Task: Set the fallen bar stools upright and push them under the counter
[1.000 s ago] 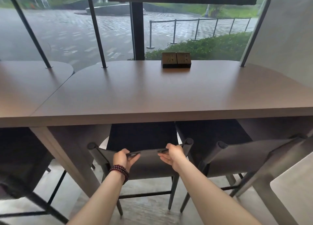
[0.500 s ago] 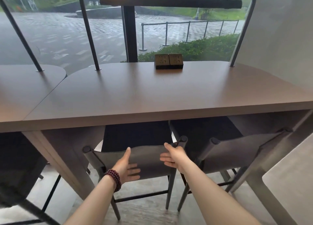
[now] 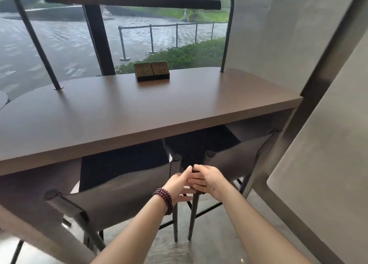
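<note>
Both bar stools stand upright with seats tucked under the desk (image 3: pixel 139 112): left stool (image 3: pixel 119 190) and right stool (image 3: pixel 235 160) side by side, close together. Left hand (image 3: pixel 178 182) and right hand (image 3: pixel 208 181) overlap in front of the gap between them. Fingers are straight and the grip is apart on both, clamped on nothing.

I see what looks like a dark twin socket block (image 3: pixel 152 71) before the window (image 3: pixel 65 44); green shrubs (image 3: pixel 189 54) outside.
</note>
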Available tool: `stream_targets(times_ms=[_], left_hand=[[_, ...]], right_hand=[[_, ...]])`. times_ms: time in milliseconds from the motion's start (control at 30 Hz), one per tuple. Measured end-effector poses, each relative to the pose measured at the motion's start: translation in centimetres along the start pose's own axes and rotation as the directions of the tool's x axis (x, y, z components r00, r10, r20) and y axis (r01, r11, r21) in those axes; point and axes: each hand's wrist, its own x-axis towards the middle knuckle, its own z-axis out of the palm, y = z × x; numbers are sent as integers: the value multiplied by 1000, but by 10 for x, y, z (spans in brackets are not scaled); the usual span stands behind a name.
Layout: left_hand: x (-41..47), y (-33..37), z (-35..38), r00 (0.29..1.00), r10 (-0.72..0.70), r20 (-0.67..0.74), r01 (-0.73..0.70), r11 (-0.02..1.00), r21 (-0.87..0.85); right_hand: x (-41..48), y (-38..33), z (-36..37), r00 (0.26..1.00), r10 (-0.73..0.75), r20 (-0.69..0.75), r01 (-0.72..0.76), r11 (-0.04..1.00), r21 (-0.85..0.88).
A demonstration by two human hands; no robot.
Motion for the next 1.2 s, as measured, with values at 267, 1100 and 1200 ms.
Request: stream_targets(times_ms=[267,1100,1200], left_hand=[[33,29,81,1000,-14,15,15,998,-67],[166,48,172,914,-105,-392,-174,772,-612],[165,50,167,902,-106,-418,-184,782,-596]], right_hand=[[9,-20,-95,974,-8,-224,34,993,109],[141,-88,-245,950,222,-221,-124,914,387],[138,-86,-240,951,201,-236,-86,902,423]])
